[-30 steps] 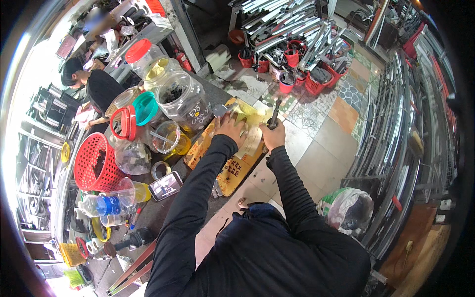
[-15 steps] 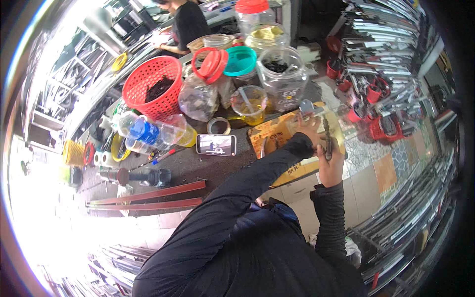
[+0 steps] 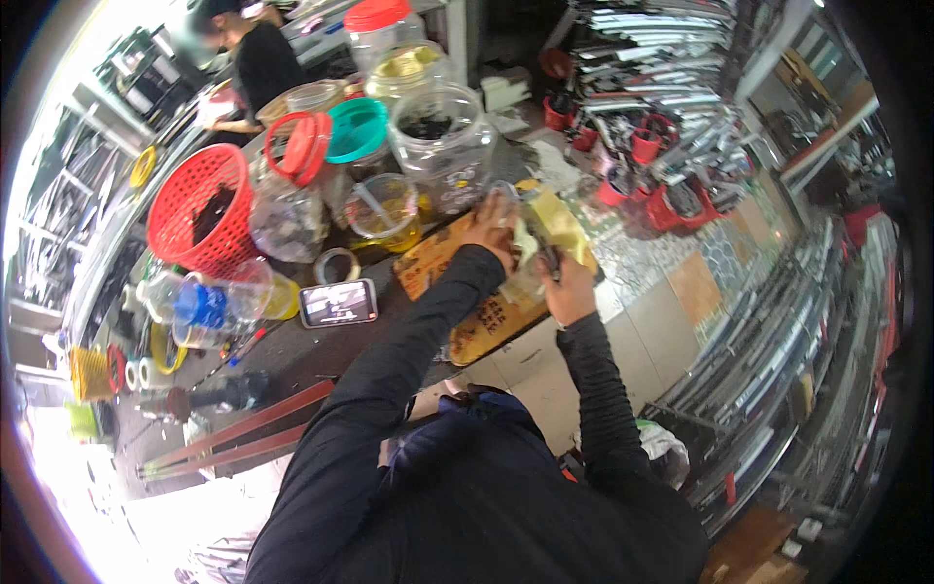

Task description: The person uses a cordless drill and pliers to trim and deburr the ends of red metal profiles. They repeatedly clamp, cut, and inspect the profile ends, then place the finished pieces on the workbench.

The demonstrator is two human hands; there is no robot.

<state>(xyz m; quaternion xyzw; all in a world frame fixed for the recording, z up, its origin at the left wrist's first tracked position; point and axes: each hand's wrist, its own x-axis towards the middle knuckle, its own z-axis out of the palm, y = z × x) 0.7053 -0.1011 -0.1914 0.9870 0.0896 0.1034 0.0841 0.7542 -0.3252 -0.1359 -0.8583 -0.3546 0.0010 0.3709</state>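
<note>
My left hand [image 3: 493, 236] lies flat with fingers stretched, pressing near a pale yellow sheet [image 3: 525, 282] on a worn yellow board [image 3: 486, 331]. Just to its right, my right hand [image 3: 571, 290] is closed around a slim dark tool [image 3: 551, 259], whose exact kind is too blurred to tell. A yellow strip or block [image 3: 559, 222] lies at the board's far right end. Beyond my left fingertips sits a small clear cup [image 3: 504, 191].
Left of the board are a phone [image 3: 338, 304], a tape roll [image 3: 337, 265], a tub of yellow liquid [image 3: 382, 212] and a red basket [image 3: 202, 209]. Large clear jars [image 3: 443, 146] stand behind. Metal bars [image 3: 759, 341] are stacked at right. A person [image 3: 263, 68] works at far left.
The view has swung right, so the table things appear further left. My right hand has tilted the slim dark tool down against the sheet; my left hand stays flat on the board.
</note>
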